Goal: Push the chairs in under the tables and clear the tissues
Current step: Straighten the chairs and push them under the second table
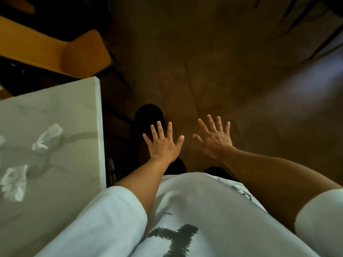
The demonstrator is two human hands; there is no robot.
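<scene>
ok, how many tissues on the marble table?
2 whole: one crumpled tissue mid-table, another nearer the person. A white scrap at the left frame edge may be a third.

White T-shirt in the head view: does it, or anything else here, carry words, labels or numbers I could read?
White T-shirt, small black print near the hem: too blurred to read.
White T-shirt, large black brush mark at the bottom: a shape, no legible word.
Nothing else carries text.
</scene>
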